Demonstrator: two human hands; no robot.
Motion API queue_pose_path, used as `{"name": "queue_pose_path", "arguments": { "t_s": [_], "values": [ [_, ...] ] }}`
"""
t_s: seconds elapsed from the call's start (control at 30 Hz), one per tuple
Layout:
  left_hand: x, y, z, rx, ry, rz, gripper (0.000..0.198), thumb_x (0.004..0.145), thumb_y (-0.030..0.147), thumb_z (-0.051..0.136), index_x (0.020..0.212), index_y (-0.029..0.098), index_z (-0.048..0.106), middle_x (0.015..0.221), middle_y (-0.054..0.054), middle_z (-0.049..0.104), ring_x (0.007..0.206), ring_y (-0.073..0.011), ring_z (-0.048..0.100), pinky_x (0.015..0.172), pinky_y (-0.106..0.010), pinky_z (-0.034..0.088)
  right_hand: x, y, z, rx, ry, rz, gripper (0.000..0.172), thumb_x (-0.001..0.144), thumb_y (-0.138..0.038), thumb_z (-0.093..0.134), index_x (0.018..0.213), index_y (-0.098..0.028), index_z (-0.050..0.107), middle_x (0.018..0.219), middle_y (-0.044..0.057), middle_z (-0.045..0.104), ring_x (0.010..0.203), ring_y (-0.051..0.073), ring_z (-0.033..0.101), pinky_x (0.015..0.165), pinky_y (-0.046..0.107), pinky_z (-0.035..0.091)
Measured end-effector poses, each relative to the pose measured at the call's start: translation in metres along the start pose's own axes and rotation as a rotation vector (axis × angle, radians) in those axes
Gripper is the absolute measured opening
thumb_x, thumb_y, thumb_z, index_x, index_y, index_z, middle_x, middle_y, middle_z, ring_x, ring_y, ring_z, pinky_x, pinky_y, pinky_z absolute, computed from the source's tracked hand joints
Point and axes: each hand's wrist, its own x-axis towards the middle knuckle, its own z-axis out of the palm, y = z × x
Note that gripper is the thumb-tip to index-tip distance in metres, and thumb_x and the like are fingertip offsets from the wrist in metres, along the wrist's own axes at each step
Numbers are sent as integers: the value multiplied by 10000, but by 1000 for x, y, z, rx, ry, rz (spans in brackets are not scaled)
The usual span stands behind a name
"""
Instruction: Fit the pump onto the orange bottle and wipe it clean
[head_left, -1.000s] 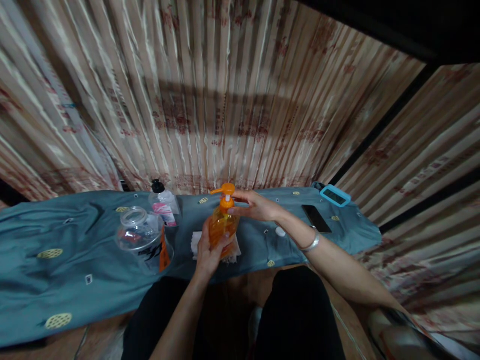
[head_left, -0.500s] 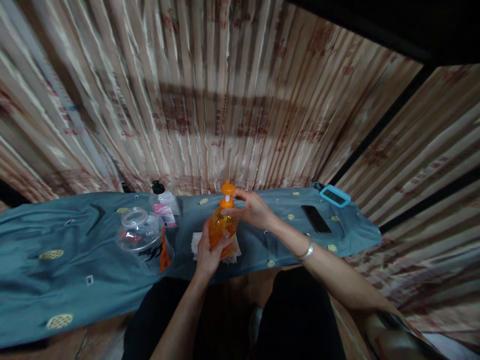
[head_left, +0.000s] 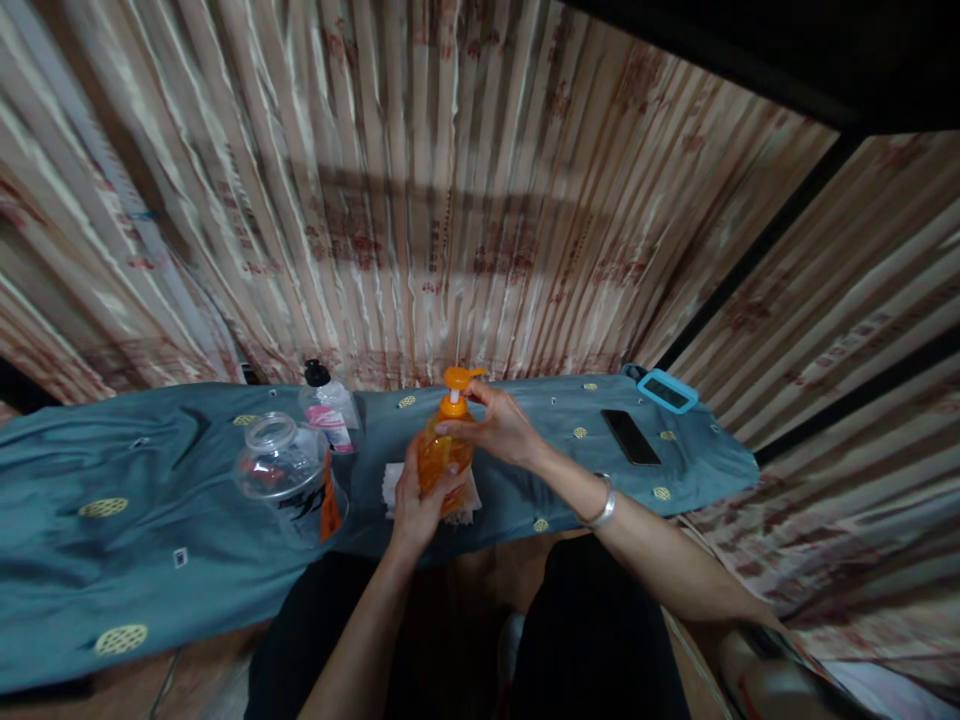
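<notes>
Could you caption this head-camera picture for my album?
A left hand grips an orange pump bottle, the right hand at its neck, in front of a patterned curtain.

Bare left hand (head_left: 415, 507) curled, bare left forearm (head_left: 360, 630) angled up; bare right hand (head_left: 504, 430) higher, thumb (head_left: 456, 430) extended leftward, bare right forearm (head_left: 660, 555) slanting from right.

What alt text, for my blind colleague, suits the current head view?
The left hand grips an orange pump bottle while the right hand holds its neck. A clear jar and black-capped bottle stand to the left on teal cloth; a smartphone lies right.
</notes>
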Motion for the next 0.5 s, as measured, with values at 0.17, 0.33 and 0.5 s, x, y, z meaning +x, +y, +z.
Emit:
{"name": "queue_pose_path", "arguments": {
  "t_s": [0.17, 0.33, 0.5],
  "values": [
    [0, 2, 0, -21, -21, 10, 588, 794, 423, 635, 1326, 228, 481, 1290, -93, 630, 1206, -250, 598, 1049, -423, 464, 4, 2, -5, 90, -177, -78, 319, 907, -382, 626, 1141, -166, 617, 1145, 62, 680, 1046, 216, 658, 920, 457, 526],
    [0, -2, 0, -6, 3, 14, 588, 787, 426, 645, 1318, 225, 491, 1275, -98, 641, 1190, -264, 607, 1033, -453, 472, 2, 1, 1, -7, -45, -8, 278, 897, -406, 632, 1013, -154, 653, 1019, 39, 698, 975, 206, 665, 914, 463, 511],
    [0, -2, 0, 0, -11, -5, 612, 791, 437, 632, 1333, 207, 466, 1299, -109, 623, 1199, -252, 602, 1056, -433, 456, 1, -3, -2, 1, -59, -44, 322, 883, -395, 653, 1106, -164, 633, 1129, 62, 680, 1065, 229, 643, 956, 489, 492]
  ]
}}
